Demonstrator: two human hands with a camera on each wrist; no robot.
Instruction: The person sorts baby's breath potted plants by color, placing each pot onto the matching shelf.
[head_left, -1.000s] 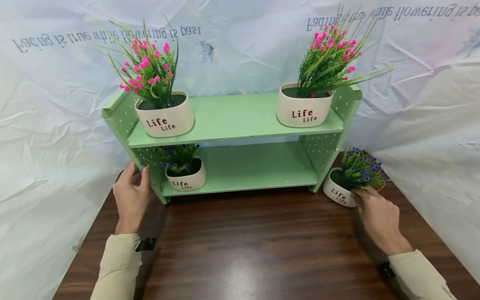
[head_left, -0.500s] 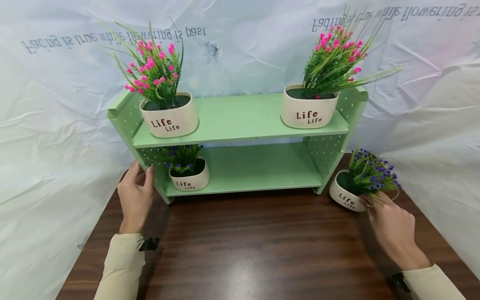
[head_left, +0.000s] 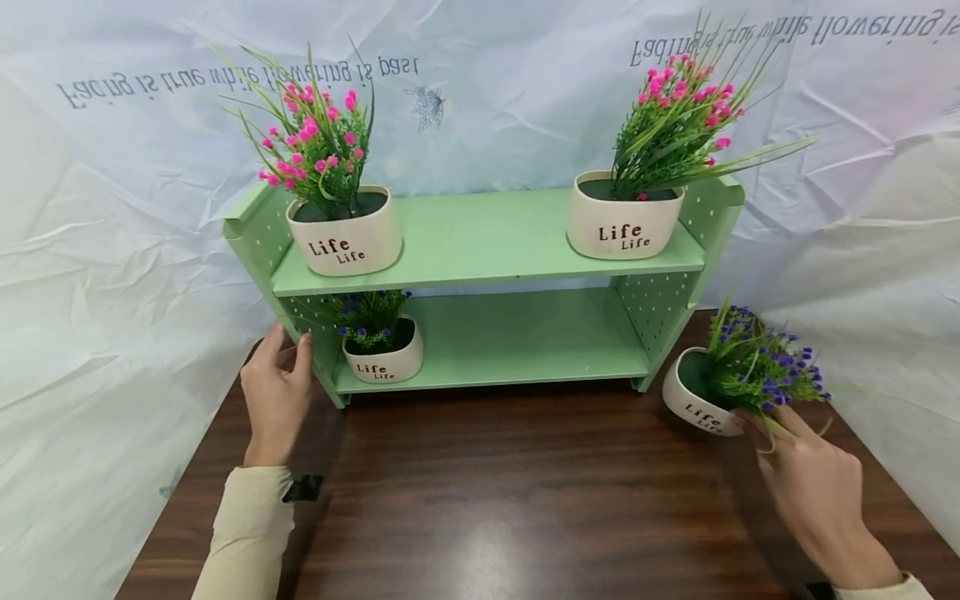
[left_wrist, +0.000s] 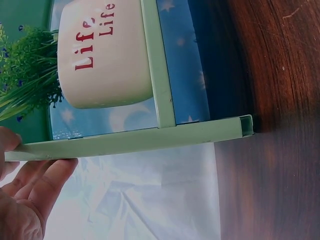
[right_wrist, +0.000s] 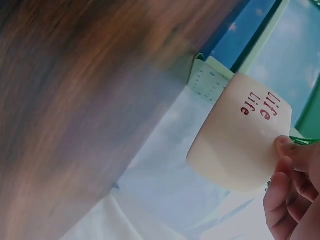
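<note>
A green two-tier shelf point(head_left: 480, 233) stands on the table. My left hand point(head_left: 279, 400) grips its left side panel point(left_wrist: 130, 142), thumb on one face and fingers on the other. At the right end of the shelf, my right hand point(head_left: 813, 479) pinches the rim of a cream flowerpot point(right_wrist: 240, 135) marked "Life", holding artificial purple flowers point(head_left: 780, 367). This pot leans slightly, and the fingers behind its rim are partly hidden. A similar purple-flowered pot point(head_left: 384, 358) sits at the left of the lower tier.
Pots with pink flowers stand on the upper tier, one at the left point(head_left: 347, 242) and one at the right point(head_left: 626, 225). Behind the shelf hangs a pale printed cloth point(head_left: 495, 100). The brown wooden table point(head_left: 480, 483) spreads in front.
My right hand has drawn the purple-flowered pot rightward and toward me, away from the shelf's side. My left hand keeps its grip on the panel; the whole head view has shifted slightly.
</note>
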